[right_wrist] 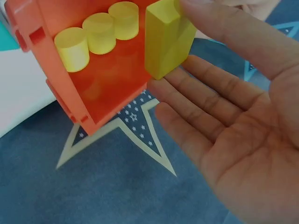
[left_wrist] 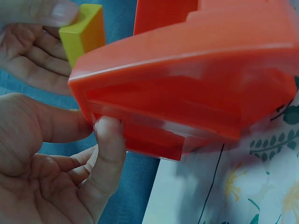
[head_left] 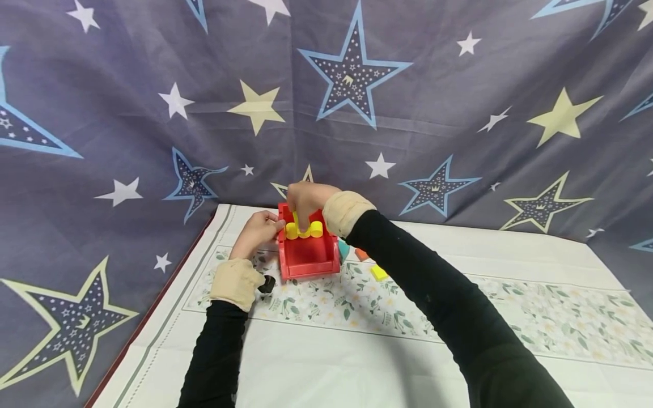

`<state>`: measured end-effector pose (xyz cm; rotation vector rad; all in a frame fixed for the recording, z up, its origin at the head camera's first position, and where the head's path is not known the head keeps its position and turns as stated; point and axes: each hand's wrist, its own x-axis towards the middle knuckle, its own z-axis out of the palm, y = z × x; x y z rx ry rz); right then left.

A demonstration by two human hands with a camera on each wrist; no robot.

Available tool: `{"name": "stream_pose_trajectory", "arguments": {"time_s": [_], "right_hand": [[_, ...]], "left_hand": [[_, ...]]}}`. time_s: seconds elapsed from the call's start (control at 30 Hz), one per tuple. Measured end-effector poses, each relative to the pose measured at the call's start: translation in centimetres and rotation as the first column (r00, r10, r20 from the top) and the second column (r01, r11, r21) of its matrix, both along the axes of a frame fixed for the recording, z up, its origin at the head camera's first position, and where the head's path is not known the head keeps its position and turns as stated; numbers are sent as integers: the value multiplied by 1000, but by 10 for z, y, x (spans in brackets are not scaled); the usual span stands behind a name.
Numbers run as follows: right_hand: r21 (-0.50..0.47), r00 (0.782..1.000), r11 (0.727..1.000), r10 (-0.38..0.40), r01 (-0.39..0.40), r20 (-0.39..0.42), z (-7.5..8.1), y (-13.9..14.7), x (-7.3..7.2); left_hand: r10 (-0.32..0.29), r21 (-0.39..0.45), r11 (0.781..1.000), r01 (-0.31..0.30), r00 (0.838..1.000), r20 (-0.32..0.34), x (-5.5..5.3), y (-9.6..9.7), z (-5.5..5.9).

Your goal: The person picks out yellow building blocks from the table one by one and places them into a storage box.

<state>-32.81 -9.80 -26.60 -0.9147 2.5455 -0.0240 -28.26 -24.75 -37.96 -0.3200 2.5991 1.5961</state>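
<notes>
Both hands pinch: the left hand (head_left: pixel 257 231) the edge of the red box (head_left: pixel 311 255), the right hand (head_left: pixel 309 199), other fingers loosely extended, a yellow block (right_wrist: pixel 164 44), so steadying the box and keeping the block clear of the yellow cylinders (right_wrist: pixel 99 35) below the right hand seems best.

A red, open plastic container (head_left: pixel 309 256) sits near the head view's centre, three yellow cylinders (right_wrist: pixel 99 33) rowed inside, while a yellow rectangular block (right_wrist: pixel 164 44) shows, long side near-vertical, in the right wrist view's upper middle.
</notes>
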Motion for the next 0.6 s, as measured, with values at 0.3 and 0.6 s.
{"name": "stream_pose_trajectory", "arguments": {"time_s": [0.3,0.6], "right_hand": [[86,999,996,-32,28,42,-11,-14,0],[77,999,997,-4,1,41,-18,-20,1]], "left_hand": [[-7,-17,1000,7,1000,-22,0,0,-2],[-32,-12,999,32,999,-41,-1,-2,-2]]}}
